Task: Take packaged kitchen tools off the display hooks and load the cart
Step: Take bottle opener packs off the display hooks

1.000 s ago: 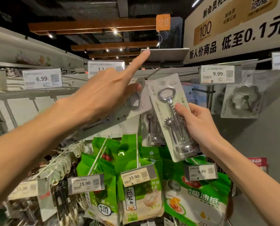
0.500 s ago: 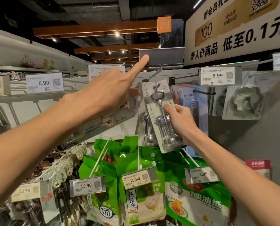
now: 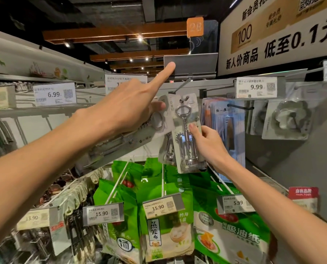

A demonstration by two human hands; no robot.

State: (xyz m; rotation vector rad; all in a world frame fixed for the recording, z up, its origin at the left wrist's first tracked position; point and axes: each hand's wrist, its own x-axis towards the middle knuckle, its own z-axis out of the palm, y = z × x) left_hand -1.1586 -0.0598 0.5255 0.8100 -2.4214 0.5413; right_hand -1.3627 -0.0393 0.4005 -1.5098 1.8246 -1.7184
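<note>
head view: our right hand pinches the right edge of a white card pack with a silver wing corkscrew at the centre of the frame. its hang hole appears threaded on a grey metal display hook. our left hand, centre left, clamps a long grey carded tool pack under the thumb, and its straight index finger props a grey flip-up label plate above. we judge that if that finger slips, the plate drops across the hook. a skewed pull could tear the hole or drag off the second corkscrew pack behind. no cart in view.
</note>
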